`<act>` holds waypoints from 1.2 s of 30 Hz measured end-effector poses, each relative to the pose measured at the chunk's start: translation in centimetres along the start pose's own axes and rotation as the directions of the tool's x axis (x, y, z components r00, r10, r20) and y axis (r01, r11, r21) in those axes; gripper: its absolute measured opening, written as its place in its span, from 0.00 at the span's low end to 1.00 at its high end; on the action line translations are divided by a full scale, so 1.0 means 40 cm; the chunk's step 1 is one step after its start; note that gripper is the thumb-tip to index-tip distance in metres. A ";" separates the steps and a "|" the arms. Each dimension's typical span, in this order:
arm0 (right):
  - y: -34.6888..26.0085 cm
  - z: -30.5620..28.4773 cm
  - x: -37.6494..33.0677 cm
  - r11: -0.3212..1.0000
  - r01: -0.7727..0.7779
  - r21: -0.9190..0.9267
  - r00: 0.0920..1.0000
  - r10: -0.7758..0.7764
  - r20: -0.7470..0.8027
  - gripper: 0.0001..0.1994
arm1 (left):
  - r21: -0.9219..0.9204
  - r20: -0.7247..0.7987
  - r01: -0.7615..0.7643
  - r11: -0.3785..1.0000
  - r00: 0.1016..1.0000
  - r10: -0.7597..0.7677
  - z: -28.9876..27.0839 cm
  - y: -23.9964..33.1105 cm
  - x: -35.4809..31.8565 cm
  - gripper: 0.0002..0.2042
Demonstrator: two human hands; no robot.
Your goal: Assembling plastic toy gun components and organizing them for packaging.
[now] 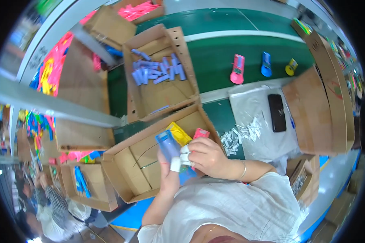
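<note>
Above an open cardboard box, my left hand (169,174) is closed around a blue plastic piece (168,142), long and flat, its lower end partly hidden by my fingers. My right hand (207,157) has white coverings on its fingertips. Its fingers are pinched together against the middle of the blue piece; whatever lies between them is too small to make out. A white covering also wraps my left thumb. Below my hands, inside the box (125,156), lie a yellow piece (179,134) and a pink piece (200,133).
Another cardboard box (162,95) behind holds several purple-blue strips (160,69). Small white parts (231,141) are heaped beside a plastic sheet with a black phone (276,112). Pink (237,69), blue (266,65) and yellow (291,67) pieces lie on the green belt. A co-worker (54,202) is at left.
</note>
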State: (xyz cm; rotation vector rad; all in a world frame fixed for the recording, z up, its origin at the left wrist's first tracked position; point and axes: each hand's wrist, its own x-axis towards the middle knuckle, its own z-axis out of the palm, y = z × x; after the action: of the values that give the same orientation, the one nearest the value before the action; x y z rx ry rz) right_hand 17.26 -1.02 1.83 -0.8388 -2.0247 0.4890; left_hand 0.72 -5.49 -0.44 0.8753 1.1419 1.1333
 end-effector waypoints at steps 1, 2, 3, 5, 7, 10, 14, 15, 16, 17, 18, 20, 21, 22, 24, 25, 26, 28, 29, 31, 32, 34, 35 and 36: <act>-0.002 0.002 -0.005 1.000 -0.004 0.006 1.000 0.004 -0.008 0.09 | 0.005 0.029 0.018 1.000 0.999 -0.018 0.006 0.000 0.004 0.30; 0.000 0.002 -0.011 1.000 -0.001 0.014 1.000 0.002 -0.012 0.09 | 0.006 -0.002 0.019 1.000 1.000 -0.019 0.015 0.006 0.008 0.28; 0.002 -0.002 -0.019 1.000 -0.022 -0.022 1.000 0.022 -0.003 0.07 | 0.007 -0.037 0.020 1.000 0.999 -0.020 0.026 0.014 0.009 0.26; 0.015 -0.027 -0.029 0.997 -0.073 -0.030 0.997 0.073 -0.015 0.06 | -0.047 -0.004 0.121 0.992 0.993 -0.121 0.054 0.048 0.006 0.24; 0.041 -0.067 -0.040 0.975 -0.202 -0.090 0.978 0.197 -0.068 0.06 | -0.105 0.015 0.214 0.971 0.977 -0.213 0.057 0.053 0.007 0.23; 0.146 -0.142 -0.086 0.764 -0.502 -0.405 0.865 0.456 -0.210 0.07 | -0.137 0.010 0.089 0.986 0.996 -0.089 0.022 0.032 0.016 0.20; 0.239 -0.190 -0.197 0.371 -0.530 -0.762 0.660 0.745 -0.097 0.07 | -0.133 -0.002 0.080 0.988 0.997 -0.081 0.003 0.036 0.020 0.20; 0.246 -0.193 -0.202 0.432 -0.534 -0.726 0.691 0.718 -0.081 0.07 | -0.108 0.055 0.090 0.990 0.995 -0.084 0.012 0.051 0.023 0.20; 0.249 -0.192 -0.201 0.498 -0.531 -0.685 0.725 0.686 -0.063 0.07 | -0.081 0.105 0.095 0.992 0.991 -0.086 0.018 0.063 0.021 0.21; 0.244 -0.187 -0.187 0.510 -0.521 -0.685 0.732 0.679 -0.051 0.07 | -0.084 0.091 0.088 0.993 0.993 -0.080 0.020 0.066 0.021 0.21; 0.234 -0.184 -0.169 0.713 -0.600 -0.364 0.772 0.635 -0.029 0.07 | -0.065 0.130 0.107 0.992 0.987 -0.098 0.024 0.068 0.019 0.21; 0.192 -0.172 -0.120 0.817 -0.577 0.017 0.817 0.577 -0.013 0.07 | -0.047 0.150 0.116 0.992 0.983 -0.108 0.027 0.065 0.014 0.22; 0.161 -0.161 -0.093 0.791 -0.583 0.184 0.808 0.589 0.029 0.05 | -0.014 0.193 0.123 0.992 0.974 -0.118 0.026 0.059 0.011 0.23; 0.143 -0.148 -0.076 0.738 -0.580 0.344 0.801 0.594 0.075 0.04 | 0.020 0.235 0.129 0.992 0.963 -0.130 0.024 0.051 0.007 0.24; 0.133 -0.129 -0.059 0.713 -0.544 0.442 0.825 0.551 0.128 0.04 | 0.024 0.233 0.135 0.991 0.963 -0.137 0.029 0.046 0.001 0.26; 0.122 -0.124 -0.042 0.695 -0.520 0.496 0.843 0.512 0.165 0.06 | -0.001 0.255 0.156 0.988 0.955 -0.150 0.034 0.051 0.000 0.27; 0.114 -0.117 -0.027 0.672 -0.497 0.550 0.859 0.471 0.201 0.07 | -0.026 0.277 0.177 0.984 0.947 -0.163 0.037 0.054 -0.001 0.27; 0.103 -0.103 -0.003 0.661 -0.458 0.594 0.878 0.442 0.186 0.10 | -0.025 0.251 0.184 0.983 0.953 -0.172 0.037 0.054 -0.006 0.28; 0.094 -0.102 0.010 0.683 -0.470 0.559 0.873 0.452 0.181 0.10 | -0.019 0.259 0.188 0.982 0.950 -0.177 0.037 0.055 -0.008 0.29; 0.091 -0.089 0.020 0.705 -0.478 0.523 0.871 0.456 0.181 0.10 | -0.007 0.270 0.195 0.981 0.945 -0.186 0.037 0.062 -0.011 0.29; 0.098 -0.078 0.019 0.785 -0.380 0.490 0.921 0.372 0.118 0.10 | -0.011 0.263 0.190 0.982 0.948 -0.180 0.037 0.064 -0.013 0.29; 0.092 -0.059 0.018 0.852 -0.272 0.447 0.960 0.274 0.062 0.09 | 0.038 0.281 0.199 0.979 0.938 -0.201 0.038 0.066 -0.016 0.29; 0.069 -0.044 0.014 0.755 -0.346 0.557 0.919 0.391 0.041 0.09 | 0.034 0.284 0.197 0.980 0.938 -0.198 0.039 0.064 -0.015 0.29; 0.049 -0.028 0.008 0.636 -0.398 0.661 0.864 0.502 0.037 0.08 | 0.079 0.315 0.160 0.984 0.932 -0.177 0.040 0.059 -0.015 0.29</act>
State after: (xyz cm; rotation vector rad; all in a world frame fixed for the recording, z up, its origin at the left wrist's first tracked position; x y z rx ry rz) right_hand 18.79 0.61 1.42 -0.8906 -1.3140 1.2975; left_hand 1.72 -5.47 2.30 0.9444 0.9579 0.7882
